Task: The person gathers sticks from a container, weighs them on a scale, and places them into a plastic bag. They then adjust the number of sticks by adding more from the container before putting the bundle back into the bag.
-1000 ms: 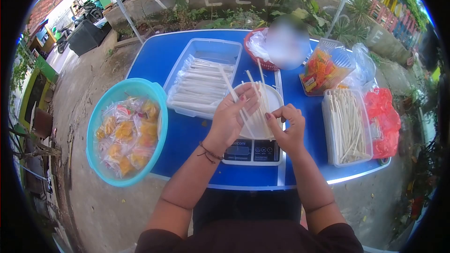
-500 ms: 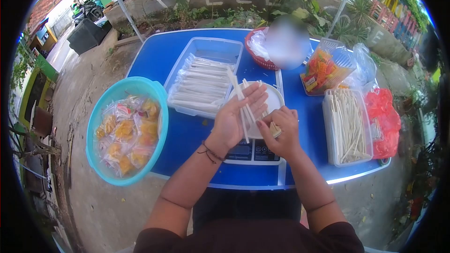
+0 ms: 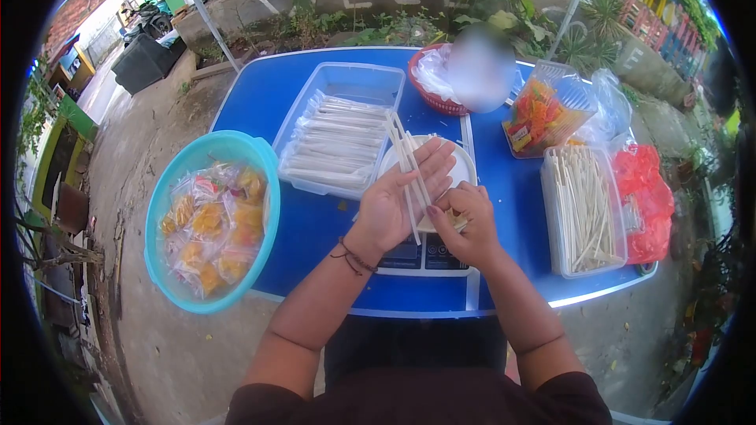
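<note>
My left hand (image 3: 398, 201) is turned palm up over the kitchen scale (image 3: 425, 258), fingers stretched out. Several thin pale sticks (image 3: 408, 165) lie slantwise across its palm, with the thumb against them. Close beside it, my right hand (image 3: 468, 224) is closed, thumb and fingers pinched near the sticks' lower part. Something pale shows under its fingers, but I cannot make it out. Behind the hands is a round white plate (image 3: 466, 164) on the scale, with a few more sticks on it, partly hidden.
A clear tub (image 3: 339, 79) of plastic-wrapped stick bundles stands left of the scale. Further left is a turquoise basin (image 3: 272, 212) of bagged snacks. At right are a box of loose sticks (image 3: 583, 212), a red bag (image 3: 642, 205) and a clear container (image 3: 543, 118). A red basket (image 3: 433, 94) stands behind.
My right hand has shifted slightly left, closer to my left palm, and its fingers are curled in more. The sticks across the left palm have fanned slightly; the left hand has barely moved.
</note>
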`<state>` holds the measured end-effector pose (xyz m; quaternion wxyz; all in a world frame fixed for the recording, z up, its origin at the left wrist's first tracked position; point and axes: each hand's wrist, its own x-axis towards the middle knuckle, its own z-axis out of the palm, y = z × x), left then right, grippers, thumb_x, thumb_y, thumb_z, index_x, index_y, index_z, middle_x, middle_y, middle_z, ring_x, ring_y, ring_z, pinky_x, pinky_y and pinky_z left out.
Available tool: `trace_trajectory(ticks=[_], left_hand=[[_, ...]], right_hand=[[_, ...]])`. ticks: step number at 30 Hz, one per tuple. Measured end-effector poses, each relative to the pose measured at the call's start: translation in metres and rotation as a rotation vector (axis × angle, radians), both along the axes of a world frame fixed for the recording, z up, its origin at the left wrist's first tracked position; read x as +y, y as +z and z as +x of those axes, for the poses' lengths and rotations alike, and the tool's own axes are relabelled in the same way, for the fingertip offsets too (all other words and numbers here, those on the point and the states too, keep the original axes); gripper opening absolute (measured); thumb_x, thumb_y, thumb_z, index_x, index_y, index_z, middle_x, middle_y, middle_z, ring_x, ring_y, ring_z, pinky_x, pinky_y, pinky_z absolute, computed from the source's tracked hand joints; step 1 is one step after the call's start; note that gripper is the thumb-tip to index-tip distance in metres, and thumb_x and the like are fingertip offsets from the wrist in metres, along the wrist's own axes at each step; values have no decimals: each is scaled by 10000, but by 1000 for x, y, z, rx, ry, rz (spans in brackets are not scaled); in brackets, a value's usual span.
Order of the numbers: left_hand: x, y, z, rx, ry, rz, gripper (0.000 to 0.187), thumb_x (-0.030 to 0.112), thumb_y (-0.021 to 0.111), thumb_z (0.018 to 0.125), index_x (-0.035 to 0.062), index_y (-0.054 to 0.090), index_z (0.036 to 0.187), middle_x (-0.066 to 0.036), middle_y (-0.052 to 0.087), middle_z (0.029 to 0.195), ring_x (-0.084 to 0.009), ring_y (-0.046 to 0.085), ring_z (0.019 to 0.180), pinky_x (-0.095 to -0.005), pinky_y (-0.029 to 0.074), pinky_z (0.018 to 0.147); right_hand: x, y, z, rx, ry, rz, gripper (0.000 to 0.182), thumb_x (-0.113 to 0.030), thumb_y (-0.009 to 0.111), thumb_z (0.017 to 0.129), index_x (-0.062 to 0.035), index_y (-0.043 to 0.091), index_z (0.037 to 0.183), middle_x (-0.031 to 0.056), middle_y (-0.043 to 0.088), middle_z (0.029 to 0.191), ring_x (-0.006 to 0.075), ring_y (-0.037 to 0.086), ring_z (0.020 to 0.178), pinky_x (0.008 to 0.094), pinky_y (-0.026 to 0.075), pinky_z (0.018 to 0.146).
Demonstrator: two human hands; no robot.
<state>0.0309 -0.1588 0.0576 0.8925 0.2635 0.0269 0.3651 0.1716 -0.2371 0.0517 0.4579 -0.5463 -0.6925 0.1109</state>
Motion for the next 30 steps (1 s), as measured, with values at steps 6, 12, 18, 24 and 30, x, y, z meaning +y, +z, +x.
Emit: trace_trajectory(ticks=[6,12,18,24,30], left_hand=[[-5,4,4,144,65,67,482,144,316,1011,24,259,1474,-179,322,1512,-288,350,1391,-412,321,1149],[-7,-1,7,221,88,159,467,211,351,1038,38,271,1464,-176,335,1503,-281,375,1376,-399,349,1131],[-7,-2,4,282,264,232,549,219,353,1039,5,144,1500,-198,195,1557,-286,231,1443,-392,247,1171],[0,-10,0,478,480,515,621,281,368,1039,-10,86,1509,-182,68,1588,-296,71,1477,-402,103,1196],[0,-13,1,434,391,585,569,271,401,1031,-22,215,1481,-195,191,1562,-308,173,1460,-399,154,1185]], right_hand=[[0,-1,-4,-101,-31,72,129,-157,719,741,-97,610,708,12,600,674,203,519,670,362,325,700],[2,-7,-6,-157,-77,121,149,-136,731,720,-104,589,688,17,601,677,205,526,667,357,322,689],[3,-3,2,-169,-176,126,187,-158,735,709,-117,564,645,2,581,644,197,527,655,354,322,688],[3,6,8,-402,-308,154,226,-205,756,707,-130,555,634,-5,553,623,188,515,646,344,316,678],[5,2,8,-410,-305,183,224,-222,757,698,-136,556,647,-4,555,640,190,523,669,350,327,689]])
